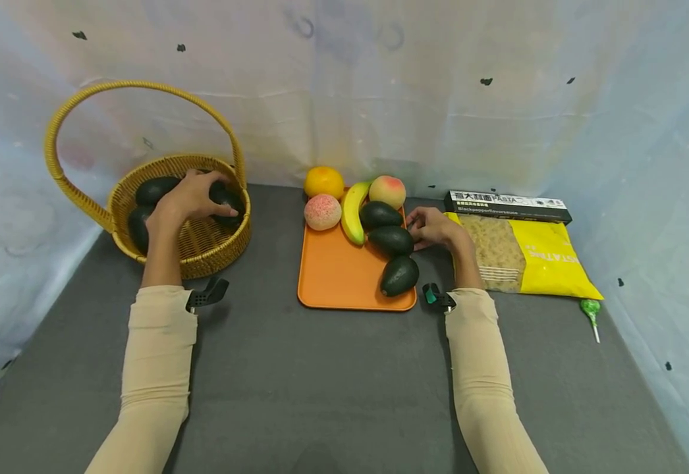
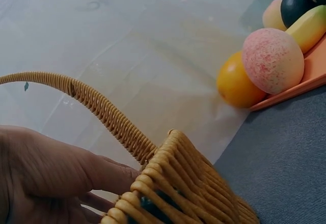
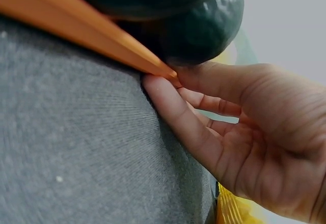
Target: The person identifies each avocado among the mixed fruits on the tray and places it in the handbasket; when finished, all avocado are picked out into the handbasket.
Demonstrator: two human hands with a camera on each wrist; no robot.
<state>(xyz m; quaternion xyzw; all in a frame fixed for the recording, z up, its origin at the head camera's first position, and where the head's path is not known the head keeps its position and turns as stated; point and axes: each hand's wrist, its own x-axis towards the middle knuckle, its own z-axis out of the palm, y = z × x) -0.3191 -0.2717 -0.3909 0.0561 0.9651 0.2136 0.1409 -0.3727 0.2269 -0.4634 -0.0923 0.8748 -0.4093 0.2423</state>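
The person's left hand [image 1: 189,195] curls round a dark green, egg-shaped avocado [image 1: 224,194] inside the 3 o'clock side of a rounded, golden wicker basket [image 1: 219,259]; whether it is lifted, I cannot tell. At least 2 companion avocados [image 1: 157,190] lie towards 8 and 10 o'clock. The right hand [image 1: 436,228] pinches the flat orange tray [image 1: 341,283] at its 2 o'clock edge, near 3 tray avocados [image 1: 400,276]. The step seems to be handling the basket's avocado while steadying the tray; the next move probably calls for avoiding the arched wicker handle [image 1: 137,85].
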